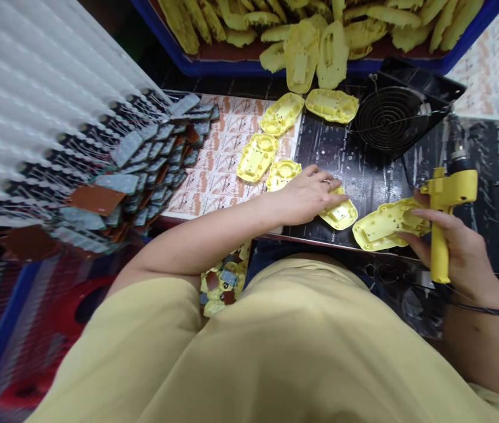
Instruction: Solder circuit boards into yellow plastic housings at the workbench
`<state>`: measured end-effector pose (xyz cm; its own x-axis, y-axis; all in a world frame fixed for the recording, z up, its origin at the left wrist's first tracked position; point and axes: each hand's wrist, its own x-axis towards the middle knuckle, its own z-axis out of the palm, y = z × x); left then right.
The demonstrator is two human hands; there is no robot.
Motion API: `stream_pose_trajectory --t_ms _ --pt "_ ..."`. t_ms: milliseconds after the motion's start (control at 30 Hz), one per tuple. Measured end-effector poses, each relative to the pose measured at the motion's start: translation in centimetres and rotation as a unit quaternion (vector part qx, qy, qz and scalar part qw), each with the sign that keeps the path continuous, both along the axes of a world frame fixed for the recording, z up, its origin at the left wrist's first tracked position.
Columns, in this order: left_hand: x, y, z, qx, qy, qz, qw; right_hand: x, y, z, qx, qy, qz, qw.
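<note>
My left hand (309, 197), with a ring on one finger, lies over a yellow plastic shell (341, 216) near the bench's front edge. Its fingers curl onto the shell; the thumb is hidden. My right hand (463, 249) grips the end of another yellow shell, its hollow side up, between thumb and fingers. A yellow pistol-shaped power tool (454, 191) with a metal nose overlaps this hand, handle downward; what supports it cannot be made out. Beside my left hand lies a shell (283, 171), and more shells (257, 157) form a loose row beyond.
A blue crate (232, 67) full of yellow shells stands at the back. A black fan (385, 117) sits on the dark bench top (364, 170). Wired circuit boards (157, 158) are piled at left beside white stacked material (56, 76). Below are a red-and-blue crate and loose parts (225, 282).
</note>
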<state>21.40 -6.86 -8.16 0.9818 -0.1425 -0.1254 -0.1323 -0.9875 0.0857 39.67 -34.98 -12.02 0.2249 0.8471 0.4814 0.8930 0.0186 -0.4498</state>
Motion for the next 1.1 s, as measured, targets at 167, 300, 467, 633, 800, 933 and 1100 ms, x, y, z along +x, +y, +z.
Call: stream_pose_trajectory --t_ms 167,300,467,633,800,933,1100 --pt "1.8 1.4 -1.2 -0.133 0.030 -0.093 0.986 0.3 0.8 0.4 -0.029 -0.003 0.061 0.998" --pt "1.7 2.1 -1.7 -0.197 0.040 -0.085 0.976 0.1 3.2 -0.5 -0.035 -0.014 0.100 0.994" --pt "-1.8 2.0 -2.1 -0.143 -0.079 0.025 0.986 -0.2 5.2 -1.2 -0.001 -0.047 0.147 0.988" --pt "-7.3 3.6 -4.2 -0.069 -0.159 0.292 0.940 0.1 6.3 -0.4 0.021 -0.081 0.199 0.976" --pt "-9.9 4.0 -5.6 -0.069 -0.041 0.239 0.968 0.3 8.8 -0.6 -0.004 -0.093 0.281 0.955" --pt "-9.7 3.9 -5.5 -0.059 -0.050 0.166 0.983 -0.4 9.8 -1.1 -0.012 -0.117 0.291 0.949" --pt "-6.6 6.9 -4.4 -0.028 -0.027 0.083 0.996 -2.3 8.3 -1.0 0.033 -0.163 0.208 0.964"
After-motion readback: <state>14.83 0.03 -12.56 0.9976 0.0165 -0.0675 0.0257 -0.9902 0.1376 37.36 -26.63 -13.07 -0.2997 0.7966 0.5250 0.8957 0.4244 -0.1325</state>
